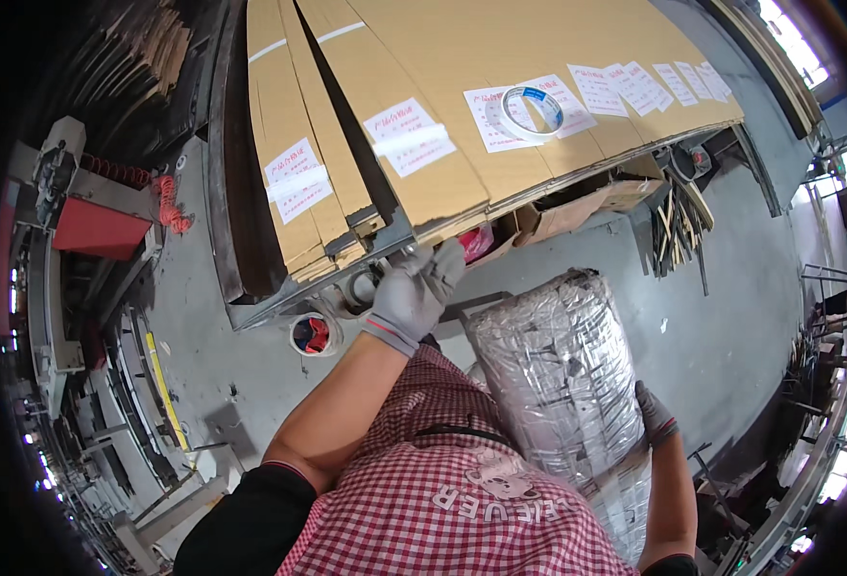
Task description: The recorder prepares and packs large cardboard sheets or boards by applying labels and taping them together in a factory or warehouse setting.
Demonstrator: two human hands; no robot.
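Nearest the body, the right hand [656,415] lies flat and open against the side of the film-wrapped bundle [567,370], bracing rather than gripping it; the wrapping looks complete, and the bundle stands on the floor just inside that hand. Further out, the left hand [418,288], fingers loosely spread and holding nothing, touches the near edge of the flat cardboard stack [385,206]. Beyond its fingertips labels are already on the sheets, a tape roll [531,110] lies well off, and open grey floor [721,307] lies past the bundle.
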